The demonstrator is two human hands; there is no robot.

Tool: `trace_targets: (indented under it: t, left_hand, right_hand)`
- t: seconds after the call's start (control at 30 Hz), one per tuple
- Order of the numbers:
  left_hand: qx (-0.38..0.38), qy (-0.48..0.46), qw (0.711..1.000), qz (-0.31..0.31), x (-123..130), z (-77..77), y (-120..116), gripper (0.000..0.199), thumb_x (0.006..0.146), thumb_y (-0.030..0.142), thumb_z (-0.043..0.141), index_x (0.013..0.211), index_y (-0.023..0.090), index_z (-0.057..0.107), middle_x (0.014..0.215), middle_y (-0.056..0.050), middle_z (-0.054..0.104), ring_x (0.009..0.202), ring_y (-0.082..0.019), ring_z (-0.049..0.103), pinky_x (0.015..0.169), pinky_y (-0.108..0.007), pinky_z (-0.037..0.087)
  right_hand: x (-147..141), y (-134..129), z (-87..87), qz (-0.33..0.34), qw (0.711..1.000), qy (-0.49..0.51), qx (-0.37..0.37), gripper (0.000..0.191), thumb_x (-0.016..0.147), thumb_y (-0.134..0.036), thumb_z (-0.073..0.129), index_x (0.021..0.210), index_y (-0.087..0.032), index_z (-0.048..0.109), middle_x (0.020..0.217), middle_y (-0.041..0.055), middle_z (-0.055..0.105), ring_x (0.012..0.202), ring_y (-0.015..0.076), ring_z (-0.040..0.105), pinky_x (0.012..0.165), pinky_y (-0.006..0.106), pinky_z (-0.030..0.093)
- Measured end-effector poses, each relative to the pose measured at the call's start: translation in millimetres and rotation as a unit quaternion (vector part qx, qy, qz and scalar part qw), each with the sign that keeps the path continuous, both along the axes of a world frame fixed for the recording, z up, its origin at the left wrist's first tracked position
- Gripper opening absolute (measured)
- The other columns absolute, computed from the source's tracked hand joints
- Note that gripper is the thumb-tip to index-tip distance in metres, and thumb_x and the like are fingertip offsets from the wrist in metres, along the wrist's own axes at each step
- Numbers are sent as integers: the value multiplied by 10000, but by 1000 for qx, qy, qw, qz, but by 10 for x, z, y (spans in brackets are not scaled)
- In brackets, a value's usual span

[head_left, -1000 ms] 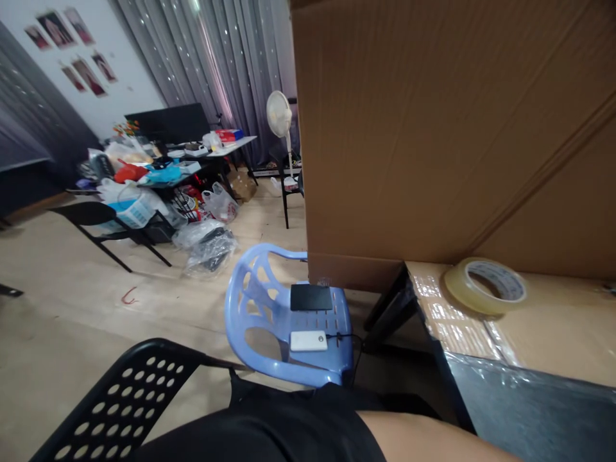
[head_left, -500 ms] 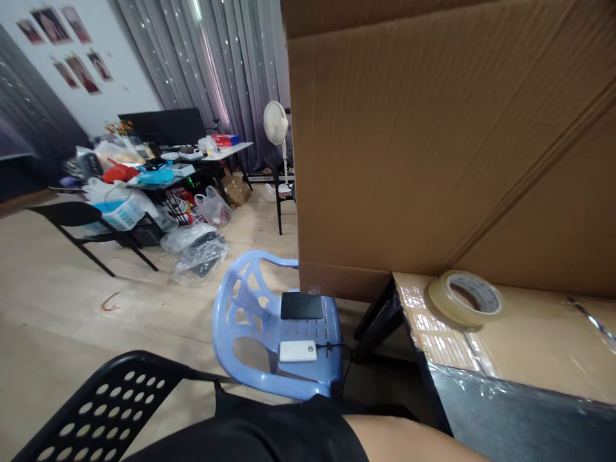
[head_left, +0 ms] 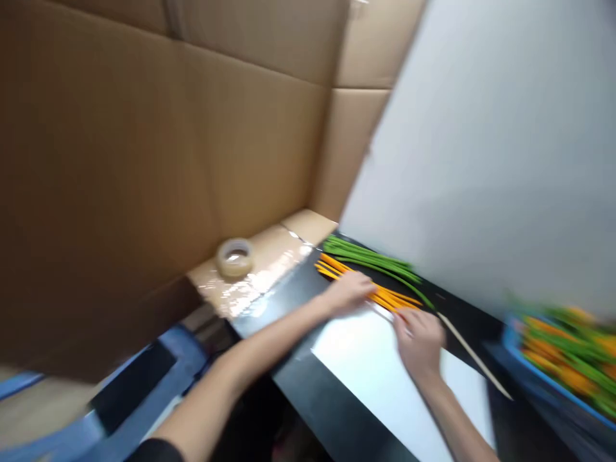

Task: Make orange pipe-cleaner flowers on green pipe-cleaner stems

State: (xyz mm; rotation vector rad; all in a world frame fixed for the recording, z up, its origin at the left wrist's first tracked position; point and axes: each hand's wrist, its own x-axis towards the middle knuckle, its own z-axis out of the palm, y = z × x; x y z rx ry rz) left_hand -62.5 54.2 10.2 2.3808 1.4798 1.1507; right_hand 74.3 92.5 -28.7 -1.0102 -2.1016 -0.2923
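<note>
A bundle of fuzzy orange pipe cleaners (head_left: 332, 267) lies on the dark tabletop, with green pipe cleaners (head_left: 373, 258) just behind it. Over the orange bundle is my left hand (head_left: 350, 292), its blurred fingers curled and their tips hidden. My right hand (head_left: 420, 340) is closed at the right end of the bundle, above a white sheet (head_left: 366, 372). Between the hands runs a thin pale strip (head_left: 382, 312); blur hides what either hand grips. To the right of my right hand lies a slim pale stick (head_left: 474, 356).
A tape roll (head_left: 234, 258) rests on the cardboard-covered table end. Tall cardboard (head_left: 255, 141) stands along the left and back. A blue basket (head_left: 553, 385) of orange and green pieces sits at right. The blue chair (head_left: 62, 443) is at lower left.
My view has swung right, from the room and chair to the tabletop. Both hands, the pipe cleaners, the sheet and the basket now show; the tape roll appears farther left.
</note>
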Motion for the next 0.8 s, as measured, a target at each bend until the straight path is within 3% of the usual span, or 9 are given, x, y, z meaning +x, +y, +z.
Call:
trace_targets:
  t: [0.07,0.13,0.23,0.43,0.5,0.57,0.63,0.73,0.8]
  left_hand:
    - [-6,-43,998,-35,-57,-72,113,69,830,196,671,767,174,685,757,-68,621,766,-213,573,734,-309,419]
    - [-10,-79,995,-54,-104,-156,184,117,880,183,601,866,176,717,801,-63,628,771,-198,560,739,-292,398]
    - [-16,-117,992,-45,-178,-233,185,202,935,229,558,1017,181,736,867,-50,642,797,-184,559,739,-264,379]
    - [-52,-208,977,-7,-204,-215,191,195,858,365,700,875,179,758,793,-49,679,677,-154,550,636,-240,396]
    - [-127,-362,924,1,-152,-172,204,253,753,401,798,815,161,747,754,-45,675,648,-140,548,607,-230,410]
    - [-190,-518,834,4,-99,-121,201,342,640,436,869,753,150,719,709,-24,644,638,-121,543,601,-215,426]
    - [-210,-589,780,8,-54,-79,181,417,594,495,879,735,151,689,695,-5,612,640,-101,539,600,-196,437]
    - [-239,-604,761,15,13,-61,132,481,591,552,862,775,146,682,719,-18,612,646,-97,556,570,-181,443]
    - [-282,-594,753,14,82,-78,89,488,581,538,871,778,131,688,722,-36,625,623,-101,563,542,-185,446]
  right_hand:
    - [586,-44,30,-61,998,-11,-15,190,952,-327,601,1032,-184,698,1056,93,695,953,211,637,868,398,530]
    - [899,-126,47,-83,994,41,-61,201,947,-303,586,893,-173,729,885,91,721,882,234,624,845,405,506]
    - [1069,-207,77,-72,973,165,-146,246,937,-341,555,891,-185,739,869,93,735,866,257,601,812,396,487]
    - [1423,-310,216,-66,943,227,-233,265,891,-378,565,889,-190,752,884,113,737,853,266,633,818,408,483]
    - [1504,-356,325,-54,917,232,-321,260,877,-380,574,855,-183,742,796,92,722,720,232,637,705,365,491]
    - [1510,-427,462,14,870,203,-448,241,860,-367,593,772,-182,721,675,54,692,621,195,614,608,312,459]
    - [1456,-517,589,100,810,192,-545,232,836,-378,628,759,-173,705,625,37,681,569,165,585,564,279,429]
    - [1338,-644,675,206,725,148,-640,265,816,-417,669,759,-162,711,643,37,689,555,142,570,531,251,404]
    - [1264,-694,640,231,713,113,-653,293,829,-433,658,742,-159,717,647,39,680,561,142,570,514,244,397]
